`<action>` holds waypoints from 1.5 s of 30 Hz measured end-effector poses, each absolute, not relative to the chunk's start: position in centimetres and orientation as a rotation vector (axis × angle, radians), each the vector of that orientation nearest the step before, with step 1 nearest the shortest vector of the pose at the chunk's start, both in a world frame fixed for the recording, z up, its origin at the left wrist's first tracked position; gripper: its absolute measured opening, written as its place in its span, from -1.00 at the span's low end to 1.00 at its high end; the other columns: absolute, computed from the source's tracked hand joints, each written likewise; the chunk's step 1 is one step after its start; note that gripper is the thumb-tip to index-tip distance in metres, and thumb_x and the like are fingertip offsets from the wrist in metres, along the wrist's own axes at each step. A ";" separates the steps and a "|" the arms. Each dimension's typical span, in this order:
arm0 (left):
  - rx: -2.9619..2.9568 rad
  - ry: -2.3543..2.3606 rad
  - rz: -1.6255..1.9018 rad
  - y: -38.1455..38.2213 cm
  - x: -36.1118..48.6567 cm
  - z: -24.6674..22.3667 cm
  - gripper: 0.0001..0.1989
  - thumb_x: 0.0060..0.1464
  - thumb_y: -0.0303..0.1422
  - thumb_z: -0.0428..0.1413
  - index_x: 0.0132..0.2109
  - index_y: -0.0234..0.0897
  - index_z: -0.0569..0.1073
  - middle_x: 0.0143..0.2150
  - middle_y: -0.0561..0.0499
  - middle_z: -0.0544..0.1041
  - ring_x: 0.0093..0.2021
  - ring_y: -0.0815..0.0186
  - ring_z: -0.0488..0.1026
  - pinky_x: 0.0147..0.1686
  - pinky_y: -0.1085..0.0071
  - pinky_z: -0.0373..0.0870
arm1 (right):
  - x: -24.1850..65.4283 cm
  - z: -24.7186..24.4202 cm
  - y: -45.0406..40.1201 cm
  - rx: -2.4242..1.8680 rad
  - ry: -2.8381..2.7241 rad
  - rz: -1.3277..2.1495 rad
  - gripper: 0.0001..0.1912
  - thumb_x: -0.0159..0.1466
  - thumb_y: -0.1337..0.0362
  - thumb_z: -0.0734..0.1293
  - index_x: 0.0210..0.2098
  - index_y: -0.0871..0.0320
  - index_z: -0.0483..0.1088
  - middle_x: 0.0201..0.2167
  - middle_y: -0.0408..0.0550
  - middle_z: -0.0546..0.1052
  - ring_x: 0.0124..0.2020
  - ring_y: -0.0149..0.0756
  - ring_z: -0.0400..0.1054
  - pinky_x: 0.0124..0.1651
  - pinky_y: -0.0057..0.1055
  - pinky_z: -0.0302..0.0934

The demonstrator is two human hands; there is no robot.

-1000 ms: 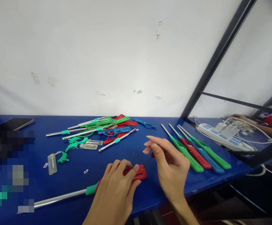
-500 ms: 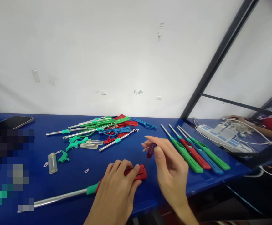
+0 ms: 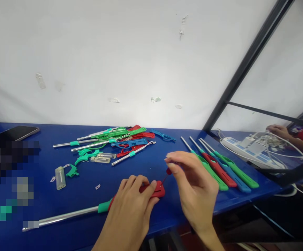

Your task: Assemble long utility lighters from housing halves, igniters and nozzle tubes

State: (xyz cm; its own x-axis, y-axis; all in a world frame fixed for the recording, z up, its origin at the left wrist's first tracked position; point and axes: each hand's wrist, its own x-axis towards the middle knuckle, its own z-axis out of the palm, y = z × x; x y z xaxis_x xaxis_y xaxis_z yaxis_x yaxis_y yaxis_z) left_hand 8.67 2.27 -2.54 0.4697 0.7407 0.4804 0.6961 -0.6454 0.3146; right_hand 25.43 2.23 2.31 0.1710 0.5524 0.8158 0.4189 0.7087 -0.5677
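My left hand (image 3: 131, 205) is closed over a red lighter (image 3: 159, 189) with a green collar and a long metal tube, holding it down on the blue table (image 3: 85, 188). Pinched in the fingers of my right hand (image 3: 195, 188) is a small screwdriver (image 3: 168, 171), its handle mostly hidden. The screwdriver's thin shaft slants down to the end of the red handle. Right of my right hand lie several long lighters in a row, among them a red one (image 3: 220, 170) and a blue one (image 3: 236, 176).
Behind my hands is a pile of loose casings and metal tubes, with a blue casing (image 3: 133, 142). Clear tanks (image 3: 60, 177) and green triggers (image 3: 73, 170) lie left. A phone (image 3: 17, 132), a power strip (image 3: 253, 151) and another person's hand (image 3: 279, 131) are farther off.
My right hand has turned and shifted slightly right, its fingers now covering more of the screwdriver handle. The left hand keeps its hold on the red lighter. The view has shifted a little.
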 end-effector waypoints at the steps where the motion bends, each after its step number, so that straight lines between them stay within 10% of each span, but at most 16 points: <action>1: 2.630 1.287 0.924 2.3 8.7 -2.5 -0.71 0.35 -0.47 0.23 0.16 -0.15 0.61 -0.05 -0.06 0.62 -0.11 0.03 0.57 -0.09 -0.04 0.54 | 25.4 2.4 2.2 -0.855 -1.439 0.085 -0.72 0.42 0.43 0.46 -0.02 -0.10 0.65 -0.15 -0.14 0.60 -0.12 -0.29 0.53 -0.11 -0.36 0.47; 45: 2.576 1.360 0.733 1.6 8.8 -1.1 -0.74 0.39 -0.45 0.22 0.14 -0.11 0.64 -0.01 -0.05 0.63 -0.05 0.02 0.57 -0.03 -0.02 0.56 | 26.2 2.9 1.0 -0.899 -1.642 -0.022 -0.72 0.47 0.43 0.38 -0.01 -0.07 0.64 -0.04 -0.07 0.65 -0.02 -0.20 0.56 -0.07 -0.29 0.50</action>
